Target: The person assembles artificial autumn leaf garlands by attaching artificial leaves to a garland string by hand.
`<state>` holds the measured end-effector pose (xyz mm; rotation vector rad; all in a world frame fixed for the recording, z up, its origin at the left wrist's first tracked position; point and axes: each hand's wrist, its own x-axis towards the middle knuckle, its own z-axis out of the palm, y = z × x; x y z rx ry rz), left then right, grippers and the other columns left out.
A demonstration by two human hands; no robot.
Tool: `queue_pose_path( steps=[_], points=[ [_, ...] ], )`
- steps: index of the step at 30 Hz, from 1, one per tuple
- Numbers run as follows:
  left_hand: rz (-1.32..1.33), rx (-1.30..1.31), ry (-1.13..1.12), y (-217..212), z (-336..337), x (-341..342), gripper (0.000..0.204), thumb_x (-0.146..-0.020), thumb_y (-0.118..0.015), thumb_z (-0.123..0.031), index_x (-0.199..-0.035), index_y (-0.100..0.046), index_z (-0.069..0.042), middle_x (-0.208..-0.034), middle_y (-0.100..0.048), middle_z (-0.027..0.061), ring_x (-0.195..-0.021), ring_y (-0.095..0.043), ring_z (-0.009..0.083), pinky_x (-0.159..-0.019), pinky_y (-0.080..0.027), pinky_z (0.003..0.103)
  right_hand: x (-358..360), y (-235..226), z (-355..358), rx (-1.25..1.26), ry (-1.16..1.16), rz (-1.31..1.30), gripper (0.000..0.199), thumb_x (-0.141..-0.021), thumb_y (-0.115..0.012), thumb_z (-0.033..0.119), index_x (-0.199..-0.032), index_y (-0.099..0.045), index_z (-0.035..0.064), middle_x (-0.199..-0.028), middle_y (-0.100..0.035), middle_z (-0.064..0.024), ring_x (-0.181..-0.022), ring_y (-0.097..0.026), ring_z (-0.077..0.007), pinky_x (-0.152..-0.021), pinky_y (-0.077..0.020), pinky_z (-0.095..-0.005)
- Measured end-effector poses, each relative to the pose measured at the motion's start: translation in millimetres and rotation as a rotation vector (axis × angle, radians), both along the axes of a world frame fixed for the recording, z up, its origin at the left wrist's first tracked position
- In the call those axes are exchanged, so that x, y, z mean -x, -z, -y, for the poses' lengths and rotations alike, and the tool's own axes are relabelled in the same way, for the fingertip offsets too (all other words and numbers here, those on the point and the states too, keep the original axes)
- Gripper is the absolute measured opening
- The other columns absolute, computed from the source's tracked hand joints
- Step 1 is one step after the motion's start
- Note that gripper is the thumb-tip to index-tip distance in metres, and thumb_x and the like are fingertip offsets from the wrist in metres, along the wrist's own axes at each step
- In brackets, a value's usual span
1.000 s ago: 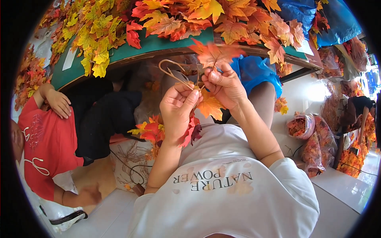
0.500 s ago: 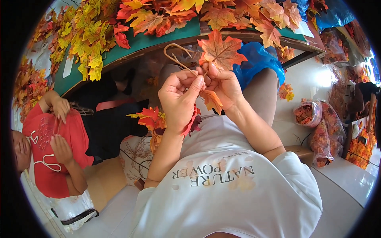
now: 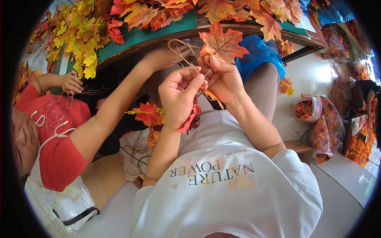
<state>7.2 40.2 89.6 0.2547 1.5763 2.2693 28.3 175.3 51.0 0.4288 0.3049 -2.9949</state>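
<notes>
My left hand (image 3: 180, 91) is closed, with thumb and fingers pinching a thin brown stem (image 3: 178, 51) whose upper end bends into a loop. Touching it on the right, my right hand (image 3: 225, 81) pinches the base of an orange-red artificial maple leaf (image 3: 223, 43), which stands above the fingers. The exact joint between leaf and stem is hidden by the fingertips. Red, yellow and dark purple leaves (image 3: 149, 115) hang beside and behind my left wrist, and a small orange leaf partly shows below my hands.
A co-worker in a red shirt (image 3: 59, 158) sits at left, one arm (image 3: 119, 103) stretched close to my left hand. Ahead, the green-topped table (image 3: 158, 33) carries heaps of artificial leaves. A blue plastic bag (image 3: 258, 55) lies by my knee; bagged leaves (image 3: 323, 131) stand on the right.
The co-worker has leaned in and stretched an arm toward the table, beside my left hand. My hands stay nearly in place; the orange-red leaf has shifted slightly upward.
</notes>
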Motion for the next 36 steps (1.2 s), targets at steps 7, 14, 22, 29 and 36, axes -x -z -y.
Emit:
queue_pose_path(
  steps=[7, 14, 22, 29, 36],
  points=[
    [0.02, -0.044, -0.046, 1, -4, 0, 0.012, -0.083, -0.061, 0.005, -0.095, -0.058, 0.007, -0.081, -0.063, 0.0097, -0.068, -0.061, 0.013, -0.065, -0.053, 0.024, -4, 3, 0, -0.028, 0.034, 0.08, 0.02, -0.087, -0.057, 0.015, -0.1, -0.06, 0.0008, -0.096, -0.064, -0.0098, -0.083, -0.061, -0.0178, -0.065, -0.0497, -0.0323],
    [0.075, -0.067, 0.013, 1, -7, -2, 0.013, -0.084, -0.061, 0.002, -0.096, -0.058, 0.007, -0.08, -0.063, 0.0098, -0.069, -0.062, 0.0141, -0.066, -0.053, 0.025, -8, 3, -6, 0.049, 0.015, 0.048, 0.015, -0.087, -0.055, 0.013, -0.096, -0.059, 0.001, -0.096, -0.064, -0.01, -0.083, -0.061, -0.0177, -0.065, -0.051, -0.033],
    [0.319, -0.197, 0.154, 5, -7, -1, 0.014, -0.088, -0.057, -0.003, -0.1, -0.059, 0.005, -0.087, -0.063, 0.0091, -0.075, -0.064, 0.0156, -0.074, -0.055, 0.028, -15, 4, -10, 0.001, 0.168, 0.114, 0.015, -0.084, -0.059, 0.01, -0.095, -0.061, 0.0009, -0.095, -0.065, -0.0088, -0.091, -0.062, -0.0192, -0.083, -0.0493, -0.0339],
    [0.227, -0.226, 0.255, 5, -15, -2, 0.035, -0.079, -0.06, 0.009, -0.113, -0.055, 0.004, -0.099, -0.061, 0.0089, -0.091, -0.061, 0.0164, -0.086, -0.05, 0.026, -21, -5, -16, 0.011, 0.183, 0.114, 0.014, -0.085, -0.059, 0.01, -0.096, -0.06, 0.0017, -0.093, -0.065, -0.0072, -0.092, -0.062, -0.0177, -0.081, -0.0505, -0.0328],
    [0.109, -0.131, 0.123, 7, -39, -8, 0.05, -0.073, -0.064, 0.014, -0.118, -0.047, 0.0, -0.09, -0.057, 0.0077, -0.085, -0.062, 0.0156, -0.078, -0.053, 0.028, -47, 3, -20, -0.02, 0.126, 0.131, 0.015, -0.086, -0.058, 0.015, -0.095, -0.059, 0.0029, -0.081, -0.059, -0.0043, -0.069, -0.055, -0.0149, -0.071, -0.0509, -0.0294]
  ],
)
